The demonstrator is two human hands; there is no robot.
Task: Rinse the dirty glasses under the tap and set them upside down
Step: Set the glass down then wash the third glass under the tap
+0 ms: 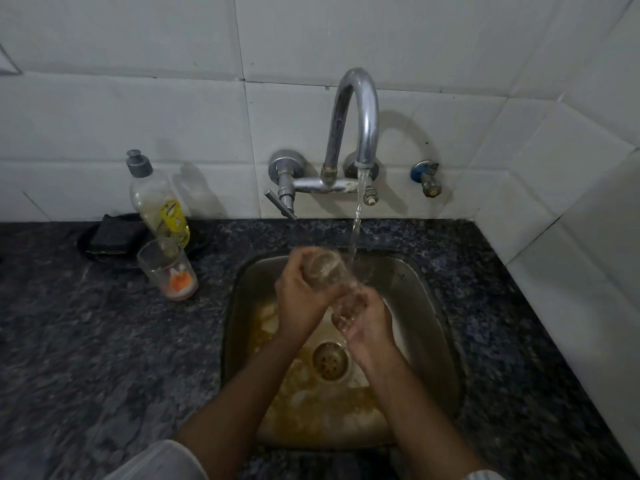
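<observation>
Over the steel sink (429, 306) my left hand (299, 296) grips a clear glass (325, 270), tilted on its side with its base toward the wall. Water runs from the chrome tap (360, 112) in a stream (356, 223) that falls just right of the glass. My right hand (363, 318) is cupped right below the glass's mouth, wet, its fingers loosely curled; whether it touches the rim I cannot tell. A second glass (166, 268) stands upright on the dark granite counter (86, 341) left of the sink, with orange and pink residue at its bottom.
A dish soap bottle (157, 206) stands behind the second glass, next to a dark sponge (110, 235) in a black dish. The sink floor is stained brown around the drain (329, 360). A small valve (427, 178) juts from the white tiled wall.
</observation>
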